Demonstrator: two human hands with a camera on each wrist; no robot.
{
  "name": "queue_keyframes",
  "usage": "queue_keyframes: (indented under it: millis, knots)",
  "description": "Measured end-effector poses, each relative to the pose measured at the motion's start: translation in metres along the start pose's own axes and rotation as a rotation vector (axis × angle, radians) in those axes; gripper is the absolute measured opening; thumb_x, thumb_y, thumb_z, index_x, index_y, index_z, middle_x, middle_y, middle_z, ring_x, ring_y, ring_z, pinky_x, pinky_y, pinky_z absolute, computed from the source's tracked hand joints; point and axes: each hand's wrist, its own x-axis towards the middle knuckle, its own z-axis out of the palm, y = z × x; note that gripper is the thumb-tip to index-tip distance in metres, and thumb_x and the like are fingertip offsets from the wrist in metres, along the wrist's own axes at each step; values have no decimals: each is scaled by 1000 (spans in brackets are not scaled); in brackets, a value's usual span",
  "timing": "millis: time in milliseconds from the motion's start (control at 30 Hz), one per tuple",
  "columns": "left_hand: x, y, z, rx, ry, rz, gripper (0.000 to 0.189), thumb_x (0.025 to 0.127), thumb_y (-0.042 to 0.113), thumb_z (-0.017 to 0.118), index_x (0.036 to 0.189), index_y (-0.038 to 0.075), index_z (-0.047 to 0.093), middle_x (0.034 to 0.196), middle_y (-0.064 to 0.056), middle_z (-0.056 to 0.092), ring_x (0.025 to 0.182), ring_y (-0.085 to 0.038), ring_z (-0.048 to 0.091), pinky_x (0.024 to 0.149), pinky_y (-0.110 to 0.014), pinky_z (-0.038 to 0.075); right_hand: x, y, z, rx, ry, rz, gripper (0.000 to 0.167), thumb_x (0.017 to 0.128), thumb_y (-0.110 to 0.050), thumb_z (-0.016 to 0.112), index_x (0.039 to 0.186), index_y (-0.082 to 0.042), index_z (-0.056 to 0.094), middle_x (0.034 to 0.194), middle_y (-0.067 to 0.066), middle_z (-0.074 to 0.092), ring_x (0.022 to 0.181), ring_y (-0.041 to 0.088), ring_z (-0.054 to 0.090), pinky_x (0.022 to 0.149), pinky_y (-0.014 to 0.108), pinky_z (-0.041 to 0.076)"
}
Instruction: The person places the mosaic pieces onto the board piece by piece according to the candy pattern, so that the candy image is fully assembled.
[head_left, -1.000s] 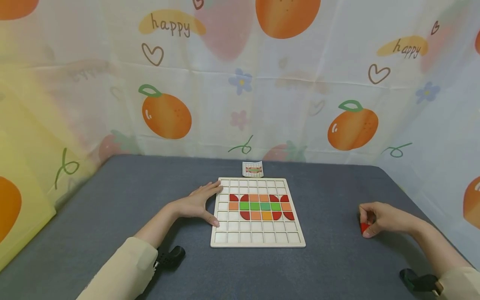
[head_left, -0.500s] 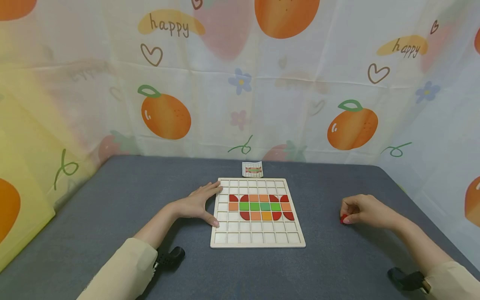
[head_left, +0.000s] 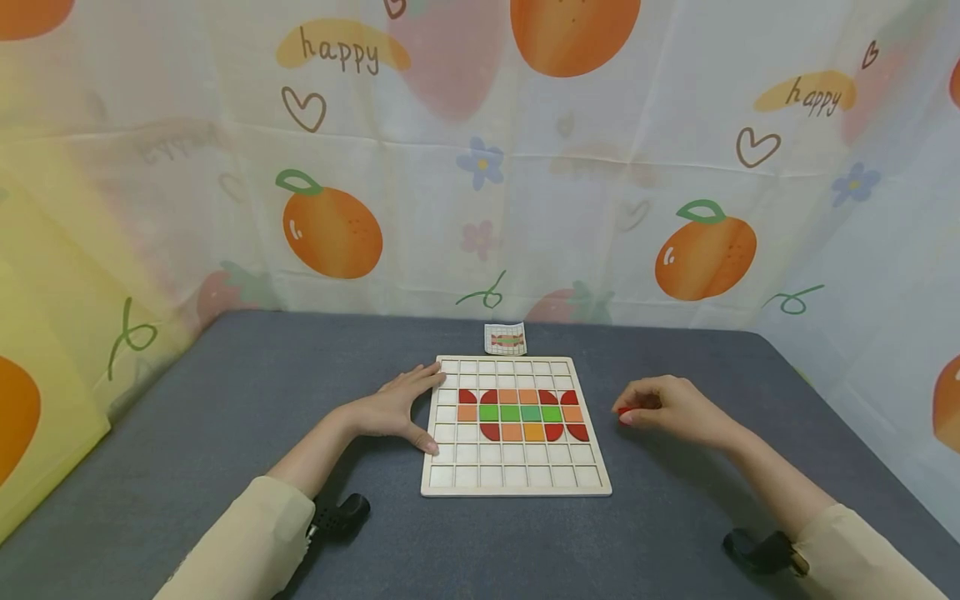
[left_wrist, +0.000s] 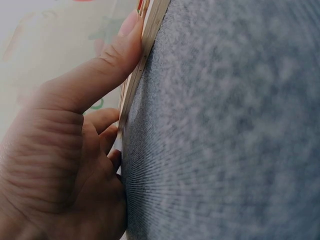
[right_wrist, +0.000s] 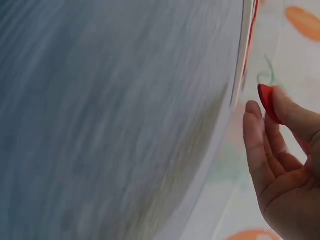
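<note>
A pale wooden grid board [head_left: 517, 476] lies on the dark table, with red, salmon, orange and green tiles set in its middle rows. My left hand [head_left: 392, 408] rests at the board's left edge, thumb and fingers spread apart; the left wrist view shows the thumb [left_wrist: 107, 70] on the rim. Just off the board's right side, my right hand [head_left: 671, 408] pinches a small red tile [right_wrist: 268, 103] between thumb and fingers. That tile has a curved edge in the right wrist view and is mostly hidden by the fingers in the head view.
A small card [head_left: 506, 338] printed with a coloured grid pattern lies just behind the board. The dark grey table [head_left: 337, 350] backs onto a hanging cloth [head_left: 420, 208] with fruit prints. Black wrist mounts [head_left: 341, 517] hang under both forearms.
My right hand has travelled left across the table towards the board, carrying the red tile. The left hand and the board have stayed in place.
</note>
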Motion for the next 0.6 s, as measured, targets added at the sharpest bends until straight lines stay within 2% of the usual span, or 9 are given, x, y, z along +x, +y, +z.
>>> queue_keyframes:
  millis: [167, 233, 400, 600]
  knots:
    - [1, -1, 0, 8, -1, 12, 117, 70, 52, 85, 158, 5, 22, 168, -17, 11, 155, -44, 4, 120, -70, 8, 14, -17, 15, 250, -37, 32, 24, 91, -19, 72, 108, -2, 73, 106, 18, 74, 83, 5, 69, 76, 22, 60]
    - [1, -1, 1, 9, -3, 16, 118, 70, 54, 84, 158, 5, 22, 168, -17, 11, 155, -45, 4, 119, -70, 8, 20, -24, 20, 297, -34, 40, 27, 90, -19, 72, 110, -1, 73, 110, 20, 73, 86, 6, 70, 78, 24, 60]
    - [1, -1, 0, 8, -7, 13, 118, 70, 55, 84, 158, 6, 22, 168, -17, 10, 155, -44, 3, 120, -70, 7, 33, -43, 34, 285, -7, 11, 28, 91, -19, 71, 114, -5, 74, 118, 16, 72, 90, 8, 71, 77, 25, 59]
    - [0, 0, -1, 10, -4, 2, 118, 69, 53, 85, 158, 7, 23, 168, -15, 10, 155, -43, 3, 120, -69, 7, 49, -67, 50, 286, -19, -44, 28, 94, -13, 67, 120, -5, 71, 119, 16, 72, 96, 18, 74, 80, 26, 59]
